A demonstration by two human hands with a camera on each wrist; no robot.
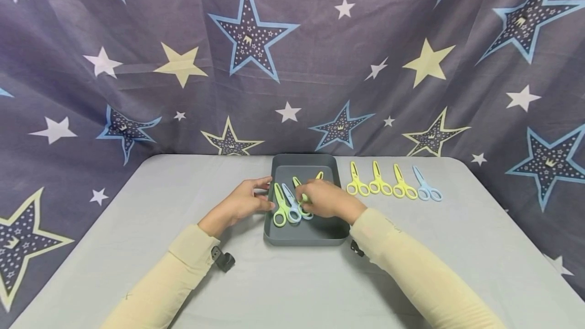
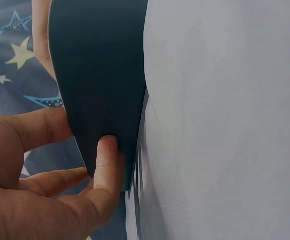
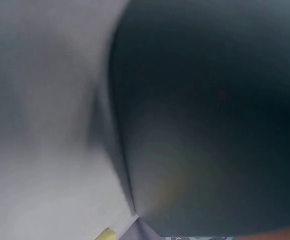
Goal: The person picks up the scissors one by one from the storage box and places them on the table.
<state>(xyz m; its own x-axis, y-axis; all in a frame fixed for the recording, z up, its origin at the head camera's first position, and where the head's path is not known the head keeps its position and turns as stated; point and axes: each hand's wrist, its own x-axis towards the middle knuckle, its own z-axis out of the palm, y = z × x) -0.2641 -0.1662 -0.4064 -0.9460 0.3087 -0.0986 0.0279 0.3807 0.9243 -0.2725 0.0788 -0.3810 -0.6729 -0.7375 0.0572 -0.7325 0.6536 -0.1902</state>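
Note:
A dark grey tray [image 1: 306,241] stands on the table, with my left hand [image 1: 244,199] at its left wall. In the left wrist view, that hand [image 2: 49,185] grips the wall, one finger against its outside and the thumb at the rim. Green scissors [image 1: 280,206] and light blue scissors [image 1: 291,203] lie side by side in the tray. Partly behind my right hand [image 1: 325,198] lie more green scissors [image 1: 297,182]. The right hand, inside the tray, pinches yellow-green scissors [image 1: 320,174]; their middle is hidden. The right wrist view is blurred and shows mostly tray wall [image 3: 210,125].
Right of the tray, in a row, lie yellow scissors [image 1: 356,181], a second yellow pair [image 1: 379,181], a third yellow pair [image 1: 403,183] and light blue scissors [image 1: 427,186]. A star-patterned cloth [image 1: 292,90] hangs behind the grey table [image 1: 292,288].

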